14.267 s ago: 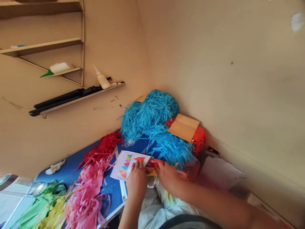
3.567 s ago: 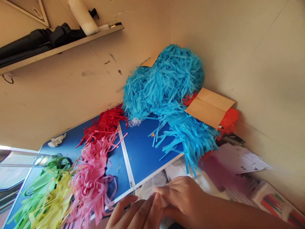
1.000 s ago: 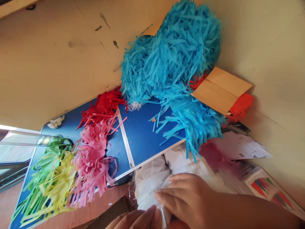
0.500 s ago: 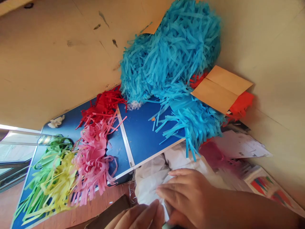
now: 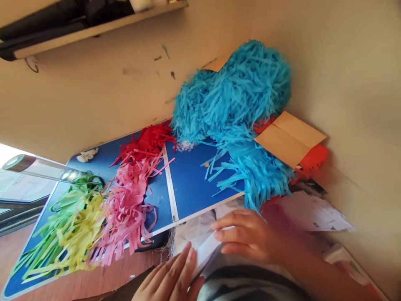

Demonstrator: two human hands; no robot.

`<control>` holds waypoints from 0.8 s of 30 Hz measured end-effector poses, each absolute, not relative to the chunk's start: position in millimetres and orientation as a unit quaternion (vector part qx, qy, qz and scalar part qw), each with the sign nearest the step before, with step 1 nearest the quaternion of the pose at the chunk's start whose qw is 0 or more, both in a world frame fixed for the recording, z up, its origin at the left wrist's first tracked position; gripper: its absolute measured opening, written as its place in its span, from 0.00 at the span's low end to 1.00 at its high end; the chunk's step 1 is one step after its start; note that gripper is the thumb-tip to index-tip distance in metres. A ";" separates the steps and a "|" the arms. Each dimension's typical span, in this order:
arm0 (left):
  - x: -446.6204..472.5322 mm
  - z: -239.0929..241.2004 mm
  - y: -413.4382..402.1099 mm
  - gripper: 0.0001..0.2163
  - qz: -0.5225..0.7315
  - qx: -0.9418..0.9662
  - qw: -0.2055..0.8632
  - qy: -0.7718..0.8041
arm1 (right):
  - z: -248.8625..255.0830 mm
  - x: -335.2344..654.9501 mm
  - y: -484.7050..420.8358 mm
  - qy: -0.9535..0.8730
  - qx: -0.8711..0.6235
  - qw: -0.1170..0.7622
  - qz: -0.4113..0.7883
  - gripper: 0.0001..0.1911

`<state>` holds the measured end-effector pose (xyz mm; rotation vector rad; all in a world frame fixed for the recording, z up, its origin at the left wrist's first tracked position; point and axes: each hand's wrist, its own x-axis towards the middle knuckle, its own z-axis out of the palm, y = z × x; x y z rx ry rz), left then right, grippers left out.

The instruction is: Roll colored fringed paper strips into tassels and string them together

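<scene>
Between my two hands stretches a narrow white strip of paper (image 5: 205, 254), which looks folded or rolled, in front of my lap. My left hand (image 5: 171, 274) is closed on its lower end, fingers pressed together. At the upper end my right hand (image 5: 247, 234) grips it between fingers and thumb, the thumb mostly hidden. Just beyond the strip, white cloth or plastic (image 5: 191, 228) bulges below the edge of a blue folding table (image 5: 200, 167). Fringed blue paper (image 5: 257, 167) hangs over that edge near my right hand.
Fringed pink (image 5: 128, 200), red (image 5: 147, 140), yellow (image 5: 81, 234) and green paper (image 5: 69, 205) lies on the table's left. A big blue fringed heap (image 5: 232, 92) leans on the wall. A brown envelope (image 5: 290, 138), a clear bottle (image 5: 44, 169), a shelf (image 5: 103, 27) and papers (image 5: 313, 211) surround it.
My hands have drawn apart, and more of the white paper strip shows between them. The camera view has tilted up, bringing the wall shelf and striped fabric on my lap into sight.
</scene>
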<state>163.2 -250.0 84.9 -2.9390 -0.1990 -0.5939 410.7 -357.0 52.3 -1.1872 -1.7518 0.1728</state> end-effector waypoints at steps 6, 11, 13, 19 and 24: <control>180.3 93.2 -237.8 0.11 -0.260 -0.964 0.020 -0.058 | 62.0 403.4 -346.1 -0.716 -0.485 0.491 0.106 0.10; 209.1 81.8 -206.8 0.10 -0.309 -0.941 -0.116 -0.076 | 46.9 410.3 -329.2 -0.634 -0.526 0.551 0.131 0.09; 216.6 64.2 -195.3 0.09 -0.337 -0.920 -0.176 -0.099 | 33.8 419.5 -321.8 -0.582 -0.561 0.571 0.141 0.11; 232.6 24.5 -177.0 0.06 -0.370 -0.857 -0.289 -0.213 | 2.6 444.0 -299.5 -0.506 -0.608 0.578 0.199 0.15; 241.9 6.7 -164.7 0.08 -0.385 -0.789 -0.365 -0.310 | -14.8 441.7 -278.0 -0.475 -0.612 0.587 0.235 0.16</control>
